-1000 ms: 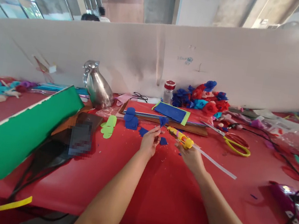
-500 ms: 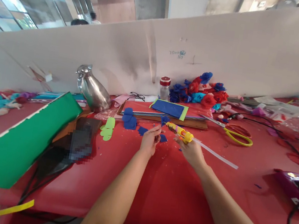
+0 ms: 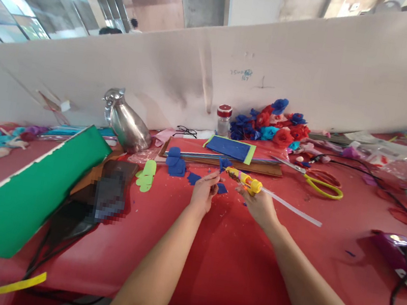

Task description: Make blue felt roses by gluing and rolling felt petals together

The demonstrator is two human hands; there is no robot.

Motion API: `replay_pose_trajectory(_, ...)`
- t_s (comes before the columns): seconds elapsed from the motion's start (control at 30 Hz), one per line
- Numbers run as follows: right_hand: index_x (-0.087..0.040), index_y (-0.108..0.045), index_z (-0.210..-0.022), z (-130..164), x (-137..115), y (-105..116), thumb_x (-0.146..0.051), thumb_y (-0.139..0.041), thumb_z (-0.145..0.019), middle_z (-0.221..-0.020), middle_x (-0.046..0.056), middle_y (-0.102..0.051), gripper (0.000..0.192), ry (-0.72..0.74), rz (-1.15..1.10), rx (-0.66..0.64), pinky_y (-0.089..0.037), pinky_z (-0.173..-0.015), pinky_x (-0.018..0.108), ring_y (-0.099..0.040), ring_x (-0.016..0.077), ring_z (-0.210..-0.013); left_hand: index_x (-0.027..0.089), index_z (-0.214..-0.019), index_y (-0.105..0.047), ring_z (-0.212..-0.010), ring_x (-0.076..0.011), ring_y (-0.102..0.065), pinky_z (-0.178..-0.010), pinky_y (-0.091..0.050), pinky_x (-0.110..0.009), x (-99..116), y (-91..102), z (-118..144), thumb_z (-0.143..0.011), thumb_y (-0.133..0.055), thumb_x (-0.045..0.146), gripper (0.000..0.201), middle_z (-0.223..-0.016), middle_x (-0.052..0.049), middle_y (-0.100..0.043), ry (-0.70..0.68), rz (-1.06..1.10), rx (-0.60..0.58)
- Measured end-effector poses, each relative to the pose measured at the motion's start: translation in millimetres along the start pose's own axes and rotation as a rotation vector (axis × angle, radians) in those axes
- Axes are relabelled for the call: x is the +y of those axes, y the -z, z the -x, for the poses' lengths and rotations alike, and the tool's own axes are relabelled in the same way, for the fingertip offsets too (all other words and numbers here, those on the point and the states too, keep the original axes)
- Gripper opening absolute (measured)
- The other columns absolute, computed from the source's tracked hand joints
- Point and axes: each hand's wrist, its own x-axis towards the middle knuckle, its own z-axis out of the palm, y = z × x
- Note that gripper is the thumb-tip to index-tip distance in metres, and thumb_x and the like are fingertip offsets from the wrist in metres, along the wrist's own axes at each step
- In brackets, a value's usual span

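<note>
My right hand (image 3: 260,204) is closed around a yellow glue gun (image 3: 247,181), with a long pale glue stick (image 3: 295,209) sticking out of its back end. The gun's nozzle points left at a small blue paper piece (image 3: 224,164), which my left hand (image 3: 206,188) pinches between its fingertips. Nozzle and paper are very close; whether they touch I cannot tell. Blue paper cutouts (image 3: 176,162) lie left of my left hand, and another blue scrap (image 3: 193,178) is near its fingers. Further left rest light green cutouts (image 3: 146,175).
Behind my hands are a paper stack (image 3: 228,148), a red-lidded jar (image 3: 223,119) and paper flowers (image 3: 269,124). Yellow-handled scissors (image 3: 322,185) lie right. A steel jug (image 3: 127,122), a green board (image 3: 30,197) and a phone (image 3: 111,194) stand left. A purple device (image 3: 403,259) with cables sits far right.
Both hands hold nearly the same pose. The glue stick's rear end has shifted very slightly left. Nothing was picked up or let go.
</note>
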Motion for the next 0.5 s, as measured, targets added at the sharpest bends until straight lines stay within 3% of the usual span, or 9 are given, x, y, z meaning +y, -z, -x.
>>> replay_pose_trajectory(0.5,-0.019,-0.059,-0.064,3.1,6.3,-0.5,-0.066,-0.053,-0.072,-0.053,0.001,-0.053,0.049,0.049,-0.003,0.085,-0.036,-0.05,0.028,-0.044,0.0144,-0.05,0.011,-0.087,-0.068,-0.037,-0.0006,-0.036,-0.039,-0.022,-0.017,1.5,1.3,-0.6,-0.063,-0.067,0.012,0.023,-0.06,0.001,-0.063,-0.018,0.03,-0.039)
